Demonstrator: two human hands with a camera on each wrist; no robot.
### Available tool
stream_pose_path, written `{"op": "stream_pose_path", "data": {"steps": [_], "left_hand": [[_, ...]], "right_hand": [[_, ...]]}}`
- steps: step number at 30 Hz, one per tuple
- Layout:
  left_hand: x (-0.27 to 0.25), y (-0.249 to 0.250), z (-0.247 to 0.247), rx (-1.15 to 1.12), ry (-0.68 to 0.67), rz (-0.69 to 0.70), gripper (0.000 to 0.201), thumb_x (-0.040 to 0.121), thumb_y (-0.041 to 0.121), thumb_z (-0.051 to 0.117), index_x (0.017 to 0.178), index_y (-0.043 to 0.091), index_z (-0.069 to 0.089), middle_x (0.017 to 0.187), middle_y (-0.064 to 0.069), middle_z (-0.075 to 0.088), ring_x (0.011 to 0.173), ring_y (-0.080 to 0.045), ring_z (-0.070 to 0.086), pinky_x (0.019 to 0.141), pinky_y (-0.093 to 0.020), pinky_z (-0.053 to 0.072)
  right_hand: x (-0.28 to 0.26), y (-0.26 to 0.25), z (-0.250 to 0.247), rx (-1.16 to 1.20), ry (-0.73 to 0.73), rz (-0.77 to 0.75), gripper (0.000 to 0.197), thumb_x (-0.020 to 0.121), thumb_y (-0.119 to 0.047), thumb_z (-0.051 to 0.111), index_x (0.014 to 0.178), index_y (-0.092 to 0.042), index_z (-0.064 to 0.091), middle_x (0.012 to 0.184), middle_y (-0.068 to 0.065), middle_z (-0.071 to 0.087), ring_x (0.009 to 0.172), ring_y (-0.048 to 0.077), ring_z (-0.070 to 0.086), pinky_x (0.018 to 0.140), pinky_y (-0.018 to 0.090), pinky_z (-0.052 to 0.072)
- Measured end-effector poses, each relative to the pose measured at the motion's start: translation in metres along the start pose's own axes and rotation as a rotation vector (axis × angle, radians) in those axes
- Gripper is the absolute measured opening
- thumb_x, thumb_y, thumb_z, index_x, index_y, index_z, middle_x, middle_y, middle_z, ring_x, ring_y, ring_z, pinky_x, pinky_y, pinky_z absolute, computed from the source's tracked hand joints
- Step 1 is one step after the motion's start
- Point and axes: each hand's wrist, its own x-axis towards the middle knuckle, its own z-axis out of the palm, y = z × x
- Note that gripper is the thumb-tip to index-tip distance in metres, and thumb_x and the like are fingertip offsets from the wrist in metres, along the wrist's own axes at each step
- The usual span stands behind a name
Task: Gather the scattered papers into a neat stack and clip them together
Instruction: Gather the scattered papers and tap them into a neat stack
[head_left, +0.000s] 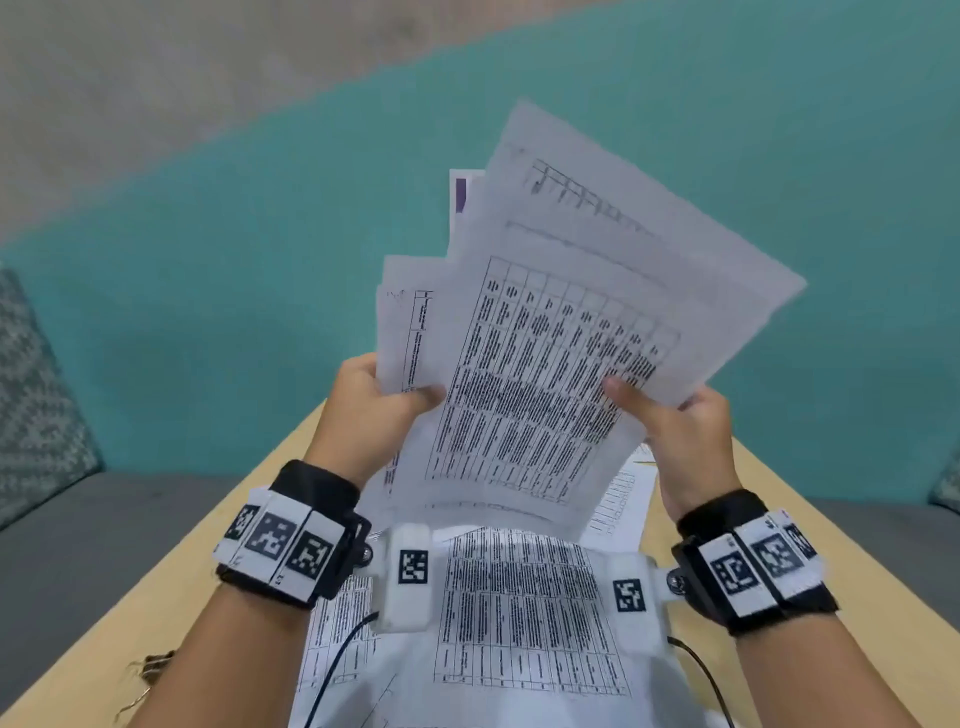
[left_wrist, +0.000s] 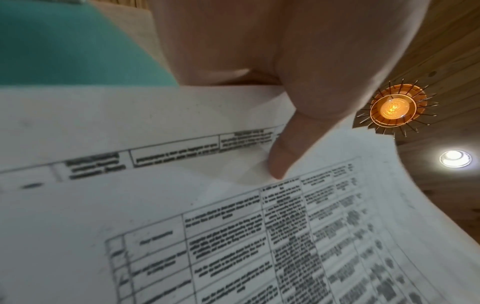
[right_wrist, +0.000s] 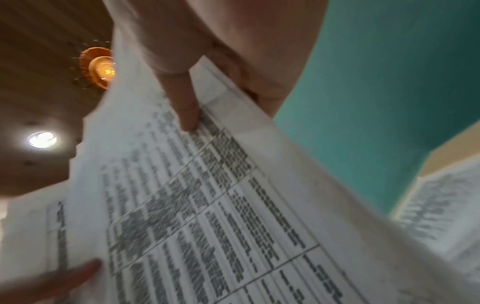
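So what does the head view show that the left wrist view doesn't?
Only the head view shows the right hand, the wooden table, more sheets lying on it, and the fanned, uneven held papers. Only the left wrist view shows two ceiling lamps. Both show the left hand with its thumb on those papers.

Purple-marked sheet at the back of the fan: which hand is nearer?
Left. The left hand grips the fanned papers on the side where the purple-marked sheet sticks up; the right hand holds the opposite edge, farther away.
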Motion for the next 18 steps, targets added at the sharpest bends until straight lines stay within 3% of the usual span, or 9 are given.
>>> {"op": "stream_pose_path", "data": {"steps": [2, 4, 7, 10, 12, 18], "left_hand": [[0.0, -0.002, 0.005, -0.041, 0.033, 0.007, 0.03, 0.086, 0.0, 0.076, 0.093, 0.029, 0.074, 0.086, 0.021, 0.078, 0.085, 0.002, 0.075, 0.075, -0.018, 0.056], [0.001, -0.007, 0.009, -0.08, 0.051, 0.0, 0.03, 0.085, -0.001, 0.076, 0.095, 0.026, 0.074, 0.085, 0.02, 0.078, 0.083, 0.002, 0.075, 0.07, -0.013, 0.056], [-0.001, -0.019, 0.011, -0.077, 0.042, -0.07, 0.026, 0.084, -0.002, 0.078, 0.092, 0.023, 0.073, 0.082, 0.018, 0.078, 0.078, 0.001, 0.075, 0.066, -0.014, 0.056], [-0.001, -0.029, 0.011, -0.077, 0.023, -0.14, 0.025, 0.083, -0.001, 0.079, 0.095, 0.021, 0.074, 0.088, 0.012, 0.08, 0.083, -0.006, 0.077, 0.073, -0.023, 0.058], [0.0, -0.032, 0.011, -0.108, 0.043, -0.171, 0.026, 0.082, -0.003, 0.078, 0.095, 0.02, 0.074, 0.088, 0.01, 0.081, 0.085, -0.01, 0.077, 0.072, -0.025, 0.057], [0.004, -0.025, 0.005, -0.237, 0.236, -0.194, 0.027, 0.08, -0.008, 0.077, 0.095, 0.015, 0.074, 0.087, 0.004, 0.08, 0.077, -0.011, 0.077, 0.074, -0.031, 0.06]], "right_hand": [[0.0, -0.007, 0.008, -0.055, 0.058, -0.095, 0.016, 0.08, -0.012, 0.082, 0.087, -0.023, 0.073, 0.08, -0.021, 0.077, 0.077, -0.003, 0.071, 0.071, 0.017, 0.055], [-0.002, -0.01, 0.013, -0.104, 0.072, -0.125, 0.012, 0.085, -0.016, 0.079, 0.087, -0.023, 0.07, 0.075, -0.021, 0.075, 0.072, -0.004, 0.068, 0.068, 0.013, 0.053], [-0.008, -0.005, 0.017, -0.19, 0.034, -0.007, 0.01, 0.09, -0.016, 0.075, 0.097, -0.012, 0.07, 0.078, 0.003, 0.072, 0.075, 0.011, 0.064, 0.071, 0.023, 0.051], [-0.01, 0.004, 0.017, -0.22, -0.019, 0.139, 0.021, 0.089, -0.005, 0.073, 0.1, -0.021, 0.068, 0.096, -0.004, 0.073, 0.089, 0.017, 0.068, 0.081, 0.029, 0.054], [-0.011, 0.005, 0.018, -0.215, -0.01, 0.176, 0.024, 0.089, -0.003, 0.072, 0.1, -0.024, 0.067, 0.099, -0.005, 0.073, 0.095, 0.018, 0.069, 0.081, 0.028, 0.053], [-0.013, 0.002, 0.015, -0.182, -0.026, 0.169, 0.037, 0.087, -0.016, 0.078, 0.119, -0.022, 0.062, 0.108, -0.008, 0.074, 0.096, 0.005, 0.072, 0.093, 0.03, 0.056]]}}
